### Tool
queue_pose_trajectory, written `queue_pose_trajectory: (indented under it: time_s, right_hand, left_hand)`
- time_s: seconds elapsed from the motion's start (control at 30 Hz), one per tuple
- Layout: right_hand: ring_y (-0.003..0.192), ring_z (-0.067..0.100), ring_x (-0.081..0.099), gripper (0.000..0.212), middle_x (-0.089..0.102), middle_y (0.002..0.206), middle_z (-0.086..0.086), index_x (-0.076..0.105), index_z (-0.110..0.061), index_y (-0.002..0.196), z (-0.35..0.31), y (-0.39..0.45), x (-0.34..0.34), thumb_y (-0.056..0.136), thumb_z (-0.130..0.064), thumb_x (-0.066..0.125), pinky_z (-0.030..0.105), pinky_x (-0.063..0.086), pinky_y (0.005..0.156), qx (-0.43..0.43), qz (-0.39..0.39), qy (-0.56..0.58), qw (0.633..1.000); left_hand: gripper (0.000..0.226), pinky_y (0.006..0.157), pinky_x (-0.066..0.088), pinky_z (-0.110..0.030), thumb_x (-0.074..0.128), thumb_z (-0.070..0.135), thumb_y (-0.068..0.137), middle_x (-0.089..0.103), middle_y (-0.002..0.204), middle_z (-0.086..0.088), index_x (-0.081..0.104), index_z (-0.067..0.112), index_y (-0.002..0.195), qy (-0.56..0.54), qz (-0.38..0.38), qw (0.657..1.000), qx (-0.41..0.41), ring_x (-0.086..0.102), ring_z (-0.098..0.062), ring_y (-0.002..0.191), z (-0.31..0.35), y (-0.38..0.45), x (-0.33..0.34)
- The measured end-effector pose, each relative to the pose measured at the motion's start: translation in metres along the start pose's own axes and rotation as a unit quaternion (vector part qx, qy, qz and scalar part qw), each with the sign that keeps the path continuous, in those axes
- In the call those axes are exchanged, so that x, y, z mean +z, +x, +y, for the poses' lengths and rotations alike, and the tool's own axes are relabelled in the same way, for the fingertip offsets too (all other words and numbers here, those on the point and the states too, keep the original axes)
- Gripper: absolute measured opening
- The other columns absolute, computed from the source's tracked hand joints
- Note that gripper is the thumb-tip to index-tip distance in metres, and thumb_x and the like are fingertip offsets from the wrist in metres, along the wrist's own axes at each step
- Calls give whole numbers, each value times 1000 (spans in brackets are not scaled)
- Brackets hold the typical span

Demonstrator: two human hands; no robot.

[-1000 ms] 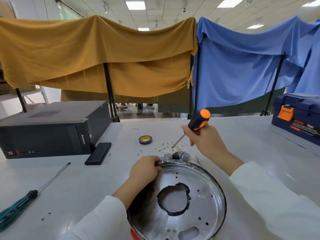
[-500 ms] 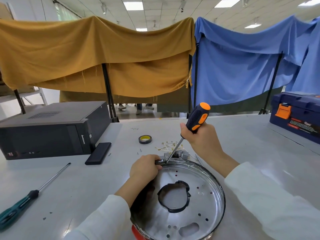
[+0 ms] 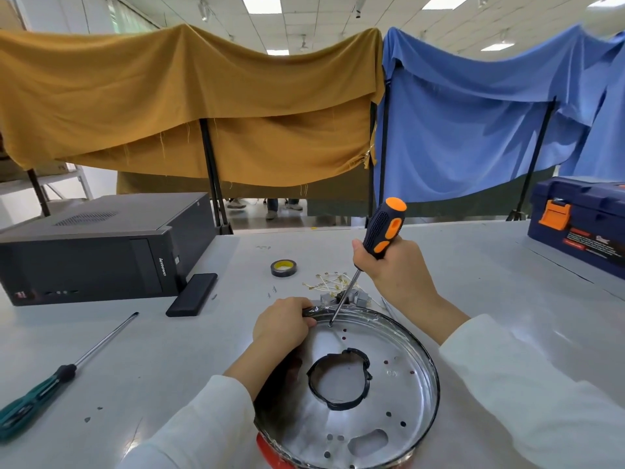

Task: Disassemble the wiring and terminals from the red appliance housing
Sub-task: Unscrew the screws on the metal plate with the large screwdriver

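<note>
Housing [image 3: 399, 377] sits at worktop's near edge, left hand [image 3: 282, 324] clamped on its far rim, right hand [image 3: 394, 265] wrapped round the screwdriver [image 3: 378, 245] w/ tip on a screw: I'd press straight down, turn slowly, keep rim pinned.

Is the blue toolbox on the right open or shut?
Shut. The blue toolbox has its lid down flush, and its orange latch lies flat against the front.
</note>
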State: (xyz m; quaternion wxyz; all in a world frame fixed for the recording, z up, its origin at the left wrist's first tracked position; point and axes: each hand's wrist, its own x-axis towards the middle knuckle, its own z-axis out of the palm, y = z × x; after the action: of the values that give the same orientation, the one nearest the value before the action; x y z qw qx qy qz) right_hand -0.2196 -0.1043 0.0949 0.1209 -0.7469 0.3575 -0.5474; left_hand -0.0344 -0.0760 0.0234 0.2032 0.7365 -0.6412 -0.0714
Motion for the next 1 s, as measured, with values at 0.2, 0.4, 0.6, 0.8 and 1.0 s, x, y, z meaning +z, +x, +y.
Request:
queue_pose_trajectory:
  time_s: [0.2,0.4,0.6,0.8,1.0]
  right_hand:
    - [51,1,50,38,43,46,-11,41,-26,58,0,-1,-1,86,-28,65,8,35,48,3,-1,-5,1000]
    - [54,1,52,35,48,50,-7,43,-25,60,-1,0,0,87,-30,64,8,36,50,12,-10,-8,1000]
    - [48,2,49,41,40,43,-12,36,-30,57,-13,3,5,87,-40,63,14,30,43,12,-5,-64,998]
    - [55,7,47,32,51,58,-9,39,-29,65,-21,25,17,87,-46,56,24,29,49,46,-51,-126,990]
    - [50,10,37,29,43,59,-5,35,-22,68,-19,60,25,89,-24,56,18,34,47,108,-219,-19,970]
  left_hand:
    - [14,75,42,-28,59,30,88,66,108,0,63,30,102,5,3,1000,3,58,-25,102,-1,1,1]
    - [14,79,46,-30,59,29,88,67,106,0,63,30,101,3,-2,1000,0,58,-25,99,-2,1,2]
    - [13,74,43,-28,58,29,88,67,103,1,63,31,100,2,1,1000,3,58,-23,97,-1,1,1]
    - [14,73,41,-27,57,28,89,66,105,0,62,29,103,10,7,1000,9,58,-23,97,-1,1,2]
    - [16,73,40,-28,57,28,89,66,107,0,62,29,104,7,11,1000,15,58,-25,99,-4,1,4]
